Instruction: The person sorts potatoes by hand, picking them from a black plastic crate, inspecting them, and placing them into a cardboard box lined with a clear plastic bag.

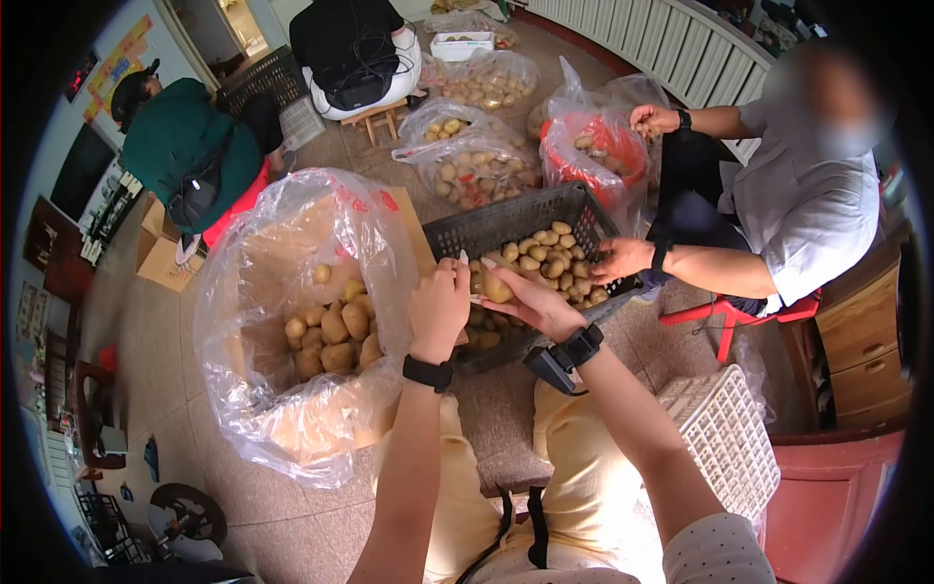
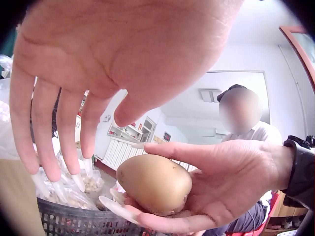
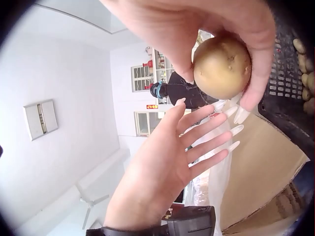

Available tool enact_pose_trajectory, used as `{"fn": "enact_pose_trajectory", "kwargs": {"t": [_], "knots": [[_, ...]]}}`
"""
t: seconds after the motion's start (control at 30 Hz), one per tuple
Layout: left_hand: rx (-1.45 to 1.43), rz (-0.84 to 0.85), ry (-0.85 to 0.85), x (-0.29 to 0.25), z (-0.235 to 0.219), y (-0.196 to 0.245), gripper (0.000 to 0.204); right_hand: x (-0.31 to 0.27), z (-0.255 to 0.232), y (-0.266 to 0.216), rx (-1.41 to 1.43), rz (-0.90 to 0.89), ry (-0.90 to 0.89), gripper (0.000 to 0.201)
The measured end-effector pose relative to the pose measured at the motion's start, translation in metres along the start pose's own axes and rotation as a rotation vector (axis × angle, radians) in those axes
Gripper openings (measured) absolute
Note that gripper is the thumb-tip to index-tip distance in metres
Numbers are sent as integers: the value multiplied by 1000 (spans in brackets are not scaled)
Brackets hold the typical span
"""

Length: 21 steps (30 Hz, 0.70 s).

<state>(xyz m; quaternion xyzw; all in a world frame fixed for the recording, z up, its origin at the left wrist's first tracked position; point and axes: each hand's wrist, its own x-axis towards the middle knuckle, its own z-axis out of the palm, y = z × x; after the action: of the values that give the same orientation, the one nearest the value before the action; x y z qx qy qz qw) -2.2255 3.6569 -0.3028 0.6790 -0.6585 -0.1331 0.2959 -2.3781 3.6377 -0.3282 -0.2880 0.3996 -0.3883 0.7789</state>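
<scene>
A smooth yellow-brown potato (image 1: 496, 285) is in my right hand (image 1: 545, 304), above the near side of a black plastic crate (image 1: 501, 216). In the left wrist view, the thumb and fingers of that hand curve round the potato (image 2: 155, 184). My left hand (image 1: 440, 307) is just to the left, its fingers long and straight. Nothing lies in its palm in the right wrist view, where the left hand (image 3: 162, 162) is apart from the potato (image 3: 222, 67). Many potatoes (image 1: 555, 258) fill part of the crate.
On the left stands a cardboard box (image 1: 404, 219) lined with clear plastic (image 1: 229, 389), potatoes inside. Bags of potatoes (image 1: 482, 175) and a red-rimmed bag (image 1: 593, 146) stand beyond. A seated person's hand (image 1: 623, 261) reaches over the crate's right side. A white basket (image 1: 725, 438) sits at right.
</scene>
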Motion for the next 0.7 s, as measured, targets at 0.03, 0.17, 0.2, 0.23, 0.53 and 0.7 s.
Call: {"fn": "enact_pose_trajectory", "kwargs": {"t": [0.03,0.17,0.2,0.23,0.53,0.7], "knots": [[-4,-9,0,0,0,1,34,0,0,0,-27,21,-11,42],[-9,-38,-10,-1,1,3,35,1,1,-1,-130,45,57,45],[-20,-31,-19,-1,1,4,36,2,0,0,-145,51,68,46],[-31,-24,-28,-1,1,4,36,2,0,0,-160,57,78,46],[-300,63,-59,9,34,-17,48,2,8,1,-107,0,-102,54],[-830,-369,-393,14,14,3,56,6,10,6,-75,-57,-114,53]]}}
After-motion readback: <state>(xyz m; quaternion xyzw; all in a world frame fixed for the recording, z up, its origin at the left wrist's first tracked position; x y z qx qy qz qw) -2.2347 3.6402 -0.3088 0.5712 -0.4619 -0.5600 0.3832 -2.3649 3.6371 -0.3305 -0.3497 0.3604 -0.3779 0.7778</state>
